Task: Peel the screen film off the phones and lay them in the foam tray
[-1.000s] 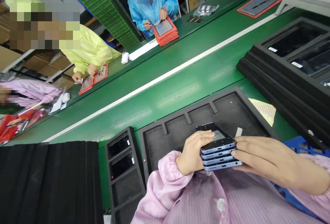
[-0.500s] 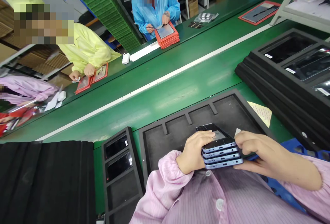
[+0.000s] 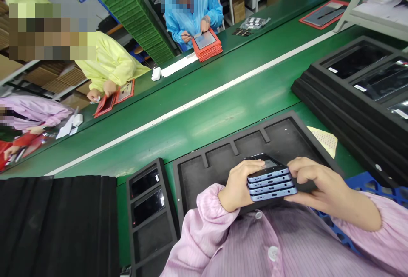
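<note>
A stack of several blue-edged smartphones (image 3: 272,185) is held level in front of my chest, their narrow ends with ports facing me. My left hand (image 3: 240,183) is wrapped round the stack's left side, its fingers lying over the top phone. At the right side my right hand (image 3: 314,181) grips the stack, with bent fingers at the upper corner and the thumb side below. Beneath the hands lies a black foam tray (image 3: 210,181) with dividers along its far side.
To the left, a smaller black tray (image 3: 148,243) holds two dark phones, beside stacked black foam (image 3: 57,221). More trays with phones (image 3: 357,60) are piled at the right, near a blue perforated crate (image 3: 366,183). Co-workers (image 3: 194,9) sit across the green bench (image 3: 191,128).
The phone stack and both hands have shifted slightly up and left. A white tab seen at my right fingertips is no longer visible. Across the bench, a co-worker's hands have moved a little.
</note>
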A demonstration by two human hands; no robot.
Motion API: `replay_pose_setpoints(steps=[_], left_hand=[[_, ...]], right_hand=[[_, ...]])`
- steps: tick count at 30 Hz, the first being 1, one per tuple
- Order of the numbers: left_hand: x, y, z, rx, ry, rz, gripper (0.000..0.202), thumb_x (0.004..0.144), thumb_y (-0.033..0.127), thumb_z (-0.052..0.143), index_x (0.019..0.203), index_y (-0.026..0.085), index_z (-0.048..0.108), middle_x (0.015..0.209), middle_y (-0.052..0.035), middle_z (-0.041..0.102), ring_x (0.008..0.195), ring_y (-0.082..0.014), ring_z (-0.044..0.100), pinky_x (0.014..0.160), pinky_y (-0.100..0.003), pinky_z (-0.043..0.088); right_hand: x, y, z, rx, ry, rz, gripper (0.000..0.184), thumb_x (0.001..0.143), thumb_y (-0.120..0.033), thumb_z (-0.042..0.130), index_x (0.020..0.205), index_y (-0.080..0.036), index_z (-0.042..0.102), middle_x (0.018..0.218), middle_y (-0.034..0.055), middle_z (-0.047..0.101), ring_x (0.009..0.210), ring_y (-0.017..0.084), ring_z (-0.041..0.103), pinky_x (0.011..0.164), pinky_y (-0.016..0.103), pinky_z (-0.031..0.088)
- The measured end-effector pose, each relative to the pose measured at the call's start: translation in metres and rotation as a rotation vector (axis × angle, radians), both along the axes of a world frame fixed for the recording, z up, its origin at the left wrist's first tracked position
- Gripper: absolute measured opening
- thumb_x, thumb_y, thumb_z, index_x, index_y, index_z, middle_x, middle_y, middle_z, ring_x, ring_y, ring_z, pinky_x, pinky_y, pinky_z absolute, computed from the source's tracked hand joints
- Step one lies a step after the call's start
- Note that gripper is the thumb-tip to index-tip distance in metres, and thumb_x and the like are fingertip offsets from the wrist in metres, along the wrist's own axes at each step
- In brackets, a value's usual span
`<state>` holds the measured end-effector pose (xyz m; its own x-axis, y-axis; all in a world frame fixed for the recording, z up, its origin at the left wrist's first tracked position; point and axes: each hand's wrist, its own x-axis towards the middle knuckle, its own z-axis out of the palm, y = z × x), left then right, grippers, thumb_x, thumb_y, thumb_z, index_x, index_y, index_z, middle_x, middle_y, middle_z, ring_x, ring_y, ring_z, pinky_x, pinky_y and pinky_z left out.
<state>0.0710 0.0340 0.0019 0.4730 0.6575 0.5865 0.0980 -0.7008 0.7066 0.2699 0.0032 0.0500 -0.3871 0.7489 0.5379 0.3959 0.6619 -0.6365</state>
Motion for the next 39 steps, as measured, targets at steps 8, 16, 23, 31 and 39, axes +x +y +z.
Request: replay_pose_setpoints(steps=[8,16,23,31,39], left_hand=[[0.001,-0.005,-0.005,0.02,-0.01,-0.028,0.039,0.081,0.045,0.059,0.107,0.017,0.051,0.093,-0.0146,0.07,0.094,-0.0231,0.068,0.081,-0.037,0.056],[-0.008,-0.004,-0.011,-0.068,0.001,-0.063,0.044,0.079,0.045,0.061,0.114,0.02,0.054,0.102,-0.0152,0.069,0.098,-0.0272,0.066,0.083,-0.041,0.056],[-0.017,-0.006,-0.025,-0.22,0.065,-0.009,0.042,0.071,0.042,0.07,0.109,0.025,0.061,0.104,-0.0105,0.07,0.098,-0.0286,0.067,0.079,-0.042,0.059],[-0.013,-0.01,-0.026,-0.276,0.067,0.093,0.042,0.066,0.048,0.072,0.102,0.027,0.064,0.101,-0.0075,0.071,0.096,-0.0286,0.067,0.082,-0.045,0.058],[-0.012,-0.001,-0.031,-0.322,0.062,0.096,0.027,0.079,0.047,0.059,0.098,0.03,0.067,0.095,-0.0051,0.073,0.087,-0.0256,0.069,0.076,-0.042,0.061]], right_hand=[[0.047,-0.004,-0.018,-0.387,0.312,-0.305,0.036,0.08,-0.056,0.06,0.085,-0.025,0.044,0.072,-0.0017,0.056,0.066,0.017,0.06,0.062,0.033,0.053],[0.144,0.018,-0.112,-0.812,0.278,-1.356,0.026,0.091,-0.038,0.054,0.097,-0.014,0.056,0.088,0.0035,0.058,0.074,0.015,0.058,0.069,0.033,0.05],[0.127,0.01,-0.162,-1.019,0.242,-1.442,0.031,0.09,-0.034,0.056,0.114,-0.015,0.054,0.111,0.0083,0.055,0.094,0.02,0.057,0.081,0.04,0.05],[0.141,0.01,-0.176,-1.012,0.384,-1.241,0.029,0.091,-0.03,0.055,0.115,-0.014,0.053,0.104,0.0065,0.058,0.084,0.017,0.06,0.073,0.035,0.053],[0.149,0.018,-0.188,-1.019,0.501,-1.167,0.024,0.091,-0.03,0.056,0.108,-0.013,0.057,0.103,0.0061,0.059,0.085,0.017,0.06,0.072,0.034,0.053]])
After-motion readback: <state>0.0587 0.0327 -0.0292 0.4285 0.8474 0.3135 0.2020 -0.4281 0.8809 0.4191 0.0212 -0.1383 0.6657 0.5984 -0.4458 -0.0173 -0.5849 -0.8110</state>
